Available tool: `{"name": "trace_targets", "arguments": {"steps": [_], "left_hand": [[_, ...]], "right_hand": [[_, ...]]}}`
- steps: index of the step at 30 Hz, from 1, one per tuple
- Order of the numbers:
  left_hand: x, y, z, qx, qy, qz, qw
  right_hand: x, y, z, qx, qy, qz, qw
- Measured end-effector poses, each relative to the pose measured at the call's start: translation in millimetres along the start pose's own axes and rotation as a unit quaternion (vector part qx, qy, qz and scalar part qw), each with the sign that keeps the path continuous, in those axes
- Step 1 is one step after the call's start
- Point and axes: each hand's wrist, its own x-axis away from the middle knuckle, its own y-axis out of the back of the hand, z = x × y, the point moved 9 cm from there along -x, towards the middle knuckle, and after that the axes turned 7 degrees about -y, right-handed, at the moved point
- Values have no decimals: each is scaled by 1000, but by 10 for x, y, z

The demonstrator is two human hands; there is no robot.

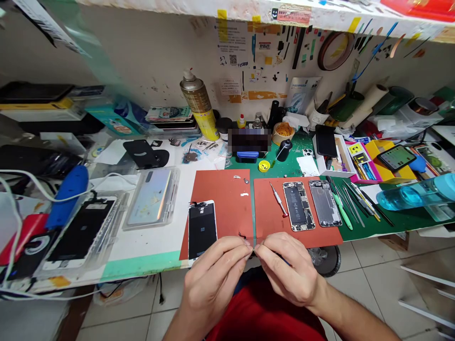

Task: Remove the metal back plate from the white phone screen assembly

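My left hand [218, 270] and my right hand [289, 267] meet at the mats' front edge, fingertips pinched close together. Whatever is between them is too small to make out. A short black flex cable [242, 236] shows just above the left fingertips; I cannot tell whether it is held. Left of it, a phone screen [202, 232] lies face down on the left orange mat [227, 189]. On the right mat [266, 189] are a small screwdriver [278, 199], an opened phone with battery and board showing [299, 206], and a bare metal screen back plate [324, 202].
Tweezers and pens [355, 199] lie right of the mats, near a blue water bottle [415, 192]. Boxed phones [151, 196] and another screen [83, 229] occupy the left. A spray can [201, 106] stands behind. Overhead runs a shelf [192, 10].
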Motion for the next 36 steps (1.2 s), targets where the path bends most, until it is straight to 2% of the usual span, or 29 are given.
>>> {"name": "trace_targets", "arguments": {"steps": [9,23,36], "left_hand": [[44,-14,-19,1,-4,-5,1000],[104,7,-48,-25,-31,-5,999],[62,19,-56,-42,-20,-11,999]], "right_hand": [[10,41,-9,-4,-8,-21,1000],[69,-8,-22,-15,19,-10,1000],[36,-14,-6,-4,24,-8,1000]]}}
